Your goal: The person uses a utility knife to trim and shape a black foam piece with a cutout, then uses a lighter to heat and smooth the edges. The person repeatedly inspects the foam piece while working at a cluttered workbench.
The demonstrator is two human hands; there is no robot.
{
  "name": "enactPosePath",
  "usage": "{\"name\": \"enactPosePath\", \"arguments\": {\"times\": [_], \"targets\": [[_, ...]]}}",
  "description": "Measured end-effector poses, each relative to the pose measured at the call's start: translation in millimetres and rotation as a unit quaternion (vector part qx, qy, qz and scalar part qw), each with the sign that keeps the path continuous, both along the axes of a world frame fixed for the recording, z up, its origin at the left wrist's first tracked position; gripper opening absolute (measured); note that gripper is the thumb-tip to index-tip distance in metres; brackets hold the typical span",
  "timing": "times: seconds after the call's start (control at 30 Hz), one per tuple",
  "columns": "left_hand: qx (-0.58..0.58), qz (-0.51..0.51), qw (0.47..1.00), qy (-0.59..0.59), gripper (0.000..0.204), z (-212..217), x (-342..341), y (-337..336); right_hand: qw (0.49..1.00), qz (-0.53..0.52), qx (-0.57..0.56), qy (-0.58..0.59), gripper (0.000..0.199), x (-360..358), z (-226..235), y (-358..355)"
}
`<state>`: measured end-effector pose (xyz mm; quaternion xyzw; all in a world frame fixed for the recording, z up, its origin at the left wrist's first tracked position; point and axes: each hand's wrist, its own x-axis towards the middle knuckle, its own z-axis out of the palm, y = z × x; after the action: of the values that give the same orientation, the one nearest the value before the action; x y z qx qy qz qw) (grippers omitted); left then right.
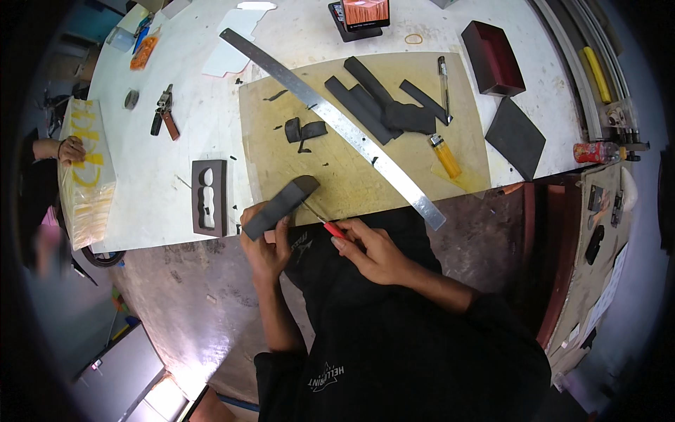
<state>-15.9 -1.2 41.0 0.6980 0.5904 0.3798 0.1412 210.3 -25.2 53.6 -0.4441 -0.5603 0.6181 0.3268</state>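
Observation:
My left hand (266,252) grips a dark grey foam-like block (280,209) with a rounded far end, held tilted over the table's front edge. In my right hand (376,254) is a thin-bladed knife with a red handle (333,229). Its slim metal tip points up and left, at the block's right side; whether it touches cannot be told. Beyond the hands, a tan cutting mat (337,165) bears small dark scraps (304,130) and several dark strips (358,109). A long steel ruler (344,130) lies diagonally across it.
Left of the mat lies a dark foam insert with cutouts (219,200); farther off are pliers (166,116). An orange lighter (445,156) and a pen (444,88) rest at the mat's right. Beyond stand a dark red box (492,60) and a propped phone (364,14). Another person's hand (71,150) is far left.

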Motion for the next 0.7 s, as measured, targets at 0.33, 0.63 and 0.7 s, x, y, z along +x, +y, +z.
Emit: {"name": "enactPosePath", "arguments": {"times": [0.33,0.63,0.7], "targets": [[0.026,0.017,0.999,-0.026,0.028,-6,9,5,1.0,-0.002,0.003,-0.02,0.033,1,-1,4],[0.01,0.01,0.998,-0.063,0.027,-6,12,6,1.0,-0.008,-0.024,-0.018,0.036,-3,1,10],[0.031,0.007,0.998,-0.049,0.027,-9,10,6,1.0,-0.016,-0.023,-0.008,0.035,-4,0,9]]}}
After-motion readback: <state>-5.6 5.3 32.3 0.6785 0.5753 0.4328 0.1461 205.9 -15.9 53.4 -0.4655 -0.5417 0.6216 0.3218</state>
